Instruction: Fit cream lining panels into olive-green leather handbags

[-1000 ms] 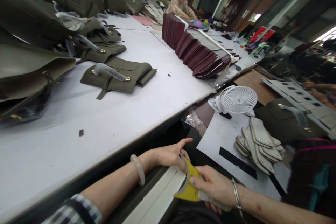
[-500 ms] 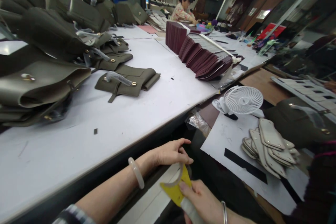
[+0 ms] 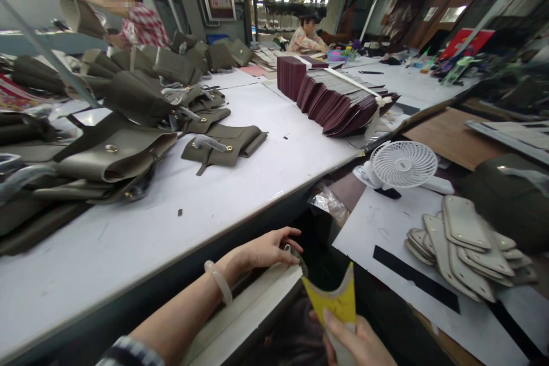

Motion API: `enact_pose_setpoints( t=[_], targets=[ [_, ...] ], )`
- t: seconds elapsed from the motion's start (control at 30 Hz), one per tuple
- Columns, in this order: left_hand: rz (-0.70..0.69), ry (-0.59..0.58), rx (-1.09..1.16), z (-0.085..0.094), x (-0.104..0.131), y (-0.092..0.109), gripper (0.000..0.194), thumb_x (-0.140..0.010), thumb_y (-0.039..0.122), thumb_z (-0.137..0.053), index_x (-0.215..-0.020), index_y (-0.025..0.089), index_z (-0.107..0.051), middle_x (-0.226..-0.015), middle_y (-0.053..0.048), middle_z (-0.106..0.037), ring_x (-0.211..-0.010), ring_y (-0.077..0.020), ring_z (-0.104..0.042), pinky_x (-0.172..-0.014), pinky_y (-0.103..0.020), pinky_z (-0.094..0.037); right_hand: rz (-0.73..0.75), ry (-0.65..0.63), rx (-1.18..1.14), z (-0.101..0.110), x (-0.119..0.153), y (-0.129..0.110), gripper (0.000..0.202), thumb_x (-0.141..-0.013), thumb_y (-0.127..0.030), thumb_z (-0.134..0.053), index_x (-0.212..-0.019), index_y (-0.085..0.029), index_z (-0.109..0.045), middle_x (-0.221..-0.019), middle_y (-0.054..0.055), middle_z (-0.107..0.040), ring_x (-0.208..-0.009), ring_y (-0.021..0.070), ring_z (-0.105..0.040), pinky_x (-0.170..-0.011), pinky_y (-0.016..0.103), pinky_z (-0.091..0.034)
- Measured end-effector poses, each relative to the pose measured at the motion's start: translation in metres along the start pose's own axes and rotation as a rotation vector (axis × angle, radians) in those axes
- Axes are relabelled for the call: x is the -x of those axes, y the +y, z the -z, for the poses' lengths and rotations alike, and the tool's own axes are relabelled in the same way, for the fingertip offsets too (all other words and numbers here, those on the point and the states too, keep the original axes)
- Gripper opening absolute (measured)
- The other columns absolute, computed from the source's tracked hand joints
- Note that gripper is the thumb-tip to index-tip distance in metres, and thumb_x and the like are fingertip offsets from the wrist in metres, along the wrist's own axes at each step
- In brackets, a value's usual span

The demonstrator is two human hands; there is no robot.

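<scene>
My right hand [image 3: 358,337], low in the view, is closed on a tool with a grey handle and a yellow, crescent-notched head [image 3: 332,298]. Left of it, my left hand [image 3: 268,249] rests with bent fingers over the far end of a long pale piece [image 3: 244,320] with a dark edge. Its fingertips curl round that end beside a small metal ring; how firmly they grip is partly hidden. The yellow head is just right of the pale piece's end, apart from it.
Olive bags [image 3: 231,143] cover the left of the white table [image 3: 257,194]. Dark red sheets [image 3: 338,97] stand bundled behind. At right are a white fan [image 3: 403,164] and stacked pale straps [image 3: 467,240]. Two people [image 3: 143,23] work farther back, one at left, one beyond the bundle.
My right hand has moved right with the yellow tool, away from my left hand. More of the pale piece shows. The view has shifted, revealing the person at left.
</scene>
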State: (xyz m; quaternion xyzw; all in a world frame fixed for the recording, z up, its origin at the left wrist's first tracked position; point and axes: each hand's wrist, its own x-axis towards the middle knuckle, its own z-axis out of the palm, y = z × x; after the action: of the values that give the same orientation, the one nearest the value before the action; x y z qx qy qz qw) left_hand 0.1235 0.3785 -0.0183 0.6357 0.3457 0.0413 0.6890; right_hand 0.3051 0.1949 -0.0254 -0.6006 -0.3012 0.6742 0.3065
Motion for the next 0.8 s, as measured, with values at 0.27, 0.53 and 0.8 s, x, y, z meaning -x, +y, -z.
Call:
enact_pose_setpoints(
  t=[0.27,0.53,0.8],
  targets=[
    [-0.031,0.130,0.045,0.003,0.046,-0.018,0.049,-0.093,0.049,-0.051,-0.130,0.019,-0.060,-0.127,-0.005,-0.066,-0.116,-0.0241,-0.058,-0.105,-0.036,-0.040,0.171,0.289,0.013,-0.027,-0.070,-0.015,0.061,-0.076,-0.076,-0.057,-0.086,-0.016,-0.065,-0.062,0.002,-0.059,-0.053,0.0168,-0.055,-0.051,0.029,-0.047],
    [-0.004,0.109,0.009,0.000,0.044,-0.019,0.050,-0.094,0.050,-0.046,-0.134,0.023,-0.057,-0.121,-0.003,-0.069,-0.111,-0.0236,-0.060,-0.104,-0.036,-0.040,0.110,-0.010,-0.232,-0.015,-0.085,-0.014,0.066,-0.082,-0.071,-0.056,-0.113,-0.013,-0.064,-0.104,0.012,-0.070,-0.106,0.0266,-0.063,-0.094,0.035,-0.048],
    [0.006,0.173,-0.171,-0.001,0.043,-0.011,0.046,-0.097,0.050,-0.039,-0.124,0.024,-0.065,-0.120,-0.004,-0.069,-0.110,-0.0232,-0.061,-0.101,-0.033,-0.040,-0.276,-0.302,0.071,-0.023,-0.162,-0.052,0.054,-0.091,-0.063,-0.048,-0.087,-0.012,-0.064,-0.069,0.004,-0.064,-0.062,0.0156,-0.062,-0.066,0.033,-0.054]
  ],
)
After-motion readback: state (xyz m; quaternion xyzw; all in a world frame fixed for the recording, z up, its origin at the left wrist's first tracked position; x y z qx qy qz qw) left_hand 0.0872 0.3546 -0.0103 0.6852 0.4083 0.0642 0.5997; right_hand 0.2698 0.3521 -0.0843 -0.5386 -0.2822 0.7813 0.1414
